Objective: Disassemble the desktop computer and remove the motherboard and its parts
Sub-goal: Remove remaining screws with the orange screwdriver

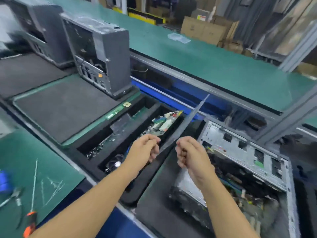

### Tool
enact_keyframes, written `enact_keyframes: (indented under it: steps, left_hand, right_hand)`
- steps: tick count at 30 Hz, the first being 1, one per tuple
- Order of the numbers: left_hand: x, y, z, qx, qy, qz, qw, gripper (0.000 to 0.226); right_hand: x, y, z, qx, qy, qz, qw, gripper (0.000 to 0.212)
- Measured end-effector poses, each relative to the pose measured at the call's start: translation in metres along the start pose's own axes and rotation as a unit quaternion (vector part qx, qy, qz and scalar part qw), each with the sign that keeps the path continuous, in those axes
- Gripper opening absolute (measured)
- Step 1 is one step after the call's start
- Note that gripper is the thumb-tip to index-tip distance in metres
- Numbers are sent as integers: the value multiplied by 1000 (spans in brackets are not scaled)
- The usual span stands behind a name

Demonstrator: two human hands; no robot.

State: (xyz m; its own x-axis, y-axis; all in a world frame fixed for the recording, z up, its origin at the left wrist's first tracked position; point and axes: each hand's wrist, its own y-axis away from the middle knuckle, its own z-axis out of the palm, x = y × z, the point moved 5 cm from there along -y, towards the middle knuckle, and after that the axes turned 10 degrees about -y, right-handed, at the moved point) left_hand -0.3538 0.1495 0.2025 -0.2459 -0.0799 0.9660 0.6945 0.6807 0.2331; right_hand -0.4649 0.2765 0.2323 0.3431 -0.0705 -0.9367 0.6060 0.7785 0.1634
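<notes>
Green benches (214, 54); stacked cardboard boxes (205, 30)

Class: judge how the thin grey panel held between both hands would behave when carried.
The grey panel looks stiff: it runs straight, unsagging. Probably light, since the left hand and right hand merely pinch its lower end. Seen edge-on, its thin edge might be sharp.

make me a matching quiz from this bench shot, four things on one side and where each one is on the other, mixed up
Things:
1. screwdriver
2. open computer case
3. upright tower
4. thin panel

Places:
A. held between left hand and right hand
B. lying flat, lower right
C. on the green mat, lower left
D. standing on the dark pad, upper left

Pairs: 1-C, 2-B, 3-D, 4-A
</notes>
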Motion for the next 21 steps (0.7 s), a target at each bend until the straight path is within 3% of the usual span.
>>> enact_keyframes:
  steps: [3, 7, 9, 12, 14, 17, 19, 21]
  left_hand:
    - [-24, 9, -75, 68, 14, -16, 997, 22]
    - [-61, 21, -149, 153, -15, -56, 987, 22]
    - [-97, 32, -203, 215, -35, -87, 972, 23]
    - [-158, 53, -271, 264, -162, -167, 936, 15]
    - [-205, 71, -312, 261, -281, -259, 886, 14]
    - [-267, 92, -343, 162, -411, -379, 813, 31]
    - [-290, 97, -345, 108, -438, -402, 797, 35]
    - [-307, 96, -347, 101, -448, -405, 791, 32]
  right_hand:
    - [31, -14, 87, -101, 35, 19, 994, 17]
    - [76, -30, 162, -171, 107, 48, 978, 16]
    - [114, -40, 206, -181, 130, 87, 971, 16]
    - [164, -52, 250, -175, 131, 137, 966, 12]
    - [198, -57, 275, -182, 151, 177, 955, 11]
    - [238, -60, 299, -189, 180, 229, 938, 13]
    - [256, -60, 307, -193, 197, 250, 928, 13]
    - [268, -61, 314, -194, 213, 261, 921, 13]
